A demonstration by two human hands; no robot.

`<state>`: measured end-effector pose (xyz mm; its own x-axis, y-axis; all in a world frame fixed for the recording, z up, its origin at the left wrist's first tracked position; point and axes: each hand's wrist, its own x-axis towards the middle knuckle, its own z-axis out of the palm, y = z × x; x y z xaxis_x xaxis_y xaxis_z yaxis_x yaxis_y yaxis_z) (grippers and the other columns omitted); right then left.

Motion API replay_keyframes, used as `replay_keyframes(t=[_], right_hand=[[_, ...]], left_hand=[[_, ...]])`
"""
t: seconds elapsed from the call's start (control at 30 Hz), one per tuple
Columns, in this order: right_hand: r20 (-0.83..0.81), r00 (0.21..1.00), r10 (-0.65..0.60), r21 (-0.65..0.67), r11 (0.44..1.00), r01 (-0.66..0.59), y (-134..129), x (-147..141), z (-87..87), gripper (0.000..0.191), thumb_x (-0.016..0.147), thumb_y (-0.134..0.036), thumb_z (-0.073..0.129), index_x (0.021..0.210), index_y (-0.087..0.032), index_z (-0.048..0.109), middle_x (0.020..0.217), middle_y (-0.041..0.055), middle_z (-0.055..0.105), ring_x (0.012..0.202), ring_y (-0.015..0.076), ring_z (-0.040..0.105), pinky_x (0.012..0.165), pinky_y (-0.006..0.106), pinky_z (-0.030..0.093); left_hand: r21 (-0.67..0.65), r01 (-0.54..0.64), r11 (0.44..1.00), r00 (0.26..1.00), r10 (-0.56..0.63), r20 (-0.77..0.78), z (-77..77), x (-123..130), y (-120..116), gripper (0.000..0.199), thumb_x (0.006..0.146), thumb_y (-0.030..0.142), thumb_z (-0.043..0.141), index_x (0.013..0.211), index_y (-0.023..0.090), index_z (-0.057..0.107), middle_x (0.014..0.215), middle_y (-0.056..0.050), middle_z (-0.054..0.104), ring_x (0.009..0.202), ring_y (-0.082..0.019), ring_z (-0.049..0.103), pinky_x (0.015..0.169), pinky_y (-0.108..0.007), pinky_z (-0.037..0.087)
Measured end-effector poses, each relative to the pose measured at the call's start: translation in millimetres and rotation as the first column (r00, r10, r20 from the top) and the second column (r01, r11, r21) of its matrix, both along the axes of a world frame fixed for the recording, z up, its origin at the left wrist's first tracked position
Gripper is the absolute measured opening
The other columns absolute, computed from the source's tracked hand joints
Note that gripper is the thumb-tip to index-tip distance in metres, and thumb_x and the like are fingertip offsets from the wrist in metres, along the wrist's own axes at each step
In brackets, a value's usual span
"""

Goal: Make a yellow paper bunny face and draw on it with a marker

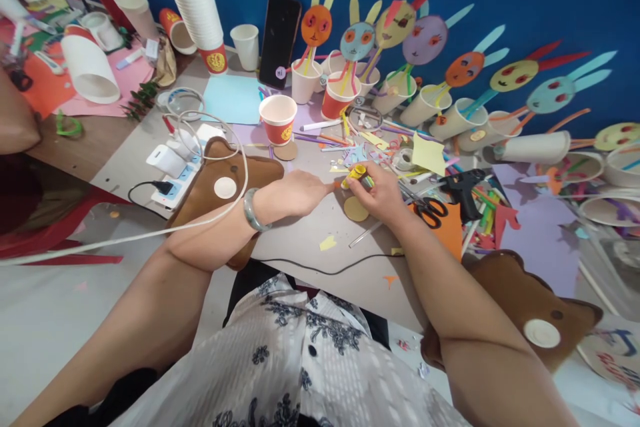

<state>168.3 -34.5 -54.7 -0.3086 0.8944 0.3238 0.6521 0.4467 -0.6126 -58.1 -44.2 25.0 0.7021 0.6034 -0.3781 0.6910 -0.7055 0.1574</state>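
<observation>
My right hand (380, 192) is closed around a small yellow cylinder (357, 172), its thumb and fingers pinching the sides; its exact kind is unclear. Just left of it is my left hand (304, 192), back up, its index finger stretched out so the orange-looking tip meets the cylinder's near end. The other fingers on that hand are mostly tucked from view. Under my right hand lies a tan cardboard disc (355, 209), with a clear straw-like stick (361, 237) beside it. A red-and-white paper cup (278, 120) stands beyond my left hand, near another cardboard disc (285, 151).
Several paper-cup rabbit figures (316, 25) line the blue wall. Black scissors (431, 212) and a black glue gun (463, 193) lie right of my right hand among scraps. A power strip (175, 190) with a white cable is left. Tall stacked cups (193, 0) and a phone (280, 40) stand behind.
</observation>
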Motion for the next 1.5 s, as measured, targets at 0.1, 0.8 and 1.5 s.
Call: replay_keyframes(t=[0.1, 0.8, 1.5], right_hand=[[-0.053, 0.996, -0.066, 0.027, 0.997, 0.067, -0.8, 2.1, -0.6, 0.015, 0.091, -0.040, 0.064, 0.093, -0.025, 0.063, 0.085, 0.0037, 0.072, 0.080, 0.0236, 0.067, 0.074, 0.038, 0.053], [-0.103, 0.993, 0.056, 0.084, 0.995, -0.048, -2.0, -8.9, -13.3, 0.019, 0.096, -0.040, 0.064, 0.107, -0.025, 0.067, 0.107, 0.0081, 0.078, 0.100, 0.0270, 0.074, 0.090, 0.043, 0.059], [-0.243, 0.959, -0.146, 0.060, 0.985, 0.165, -1.2, -0.1, -2.6, 0.013, 0.088, -0.036, 0.070, 0.090, -0.024, 0.064, 0.087, 0.0034, 0.072, 0.080, 0.0212, 0.067, 0.078, 0.038, 0.056]], left_hand=[[0.005, 0.010, 1.000, 1.000, -0.010, 0.005, -2.2, 0.0, 2.4, 0.049, 0.100, 0.012, 0.040, 0.147, 0.019, 0.054, 0.096, -0.012, 0.076, 0.091, -0.026, 0.072, 0.069, -0.032, 0.044], [-0.031, -0.015, 0.999, 1.000, 0.014, -0.022, -0.9, 1.5, 6.1, 0.048, 0.098, 0.011, 0.041, 0.142, 0.019, 0.058, 0.104, -0.014, 0.076, 0.095, -0.028, 0.072, 0.071, -0.034, 0.045], [-0.021, -0.043, 0.999, 0.969, 0.047, 0.243, -28.6, 7.3, 28.2, 0.042, 0.089, 0.008, 0.046, 0.124, 0.016, 0.069, 0.119, -0.013, 0.068, 0.107, -0.024, 0.064, 0.088, -0.034, 0.048]])
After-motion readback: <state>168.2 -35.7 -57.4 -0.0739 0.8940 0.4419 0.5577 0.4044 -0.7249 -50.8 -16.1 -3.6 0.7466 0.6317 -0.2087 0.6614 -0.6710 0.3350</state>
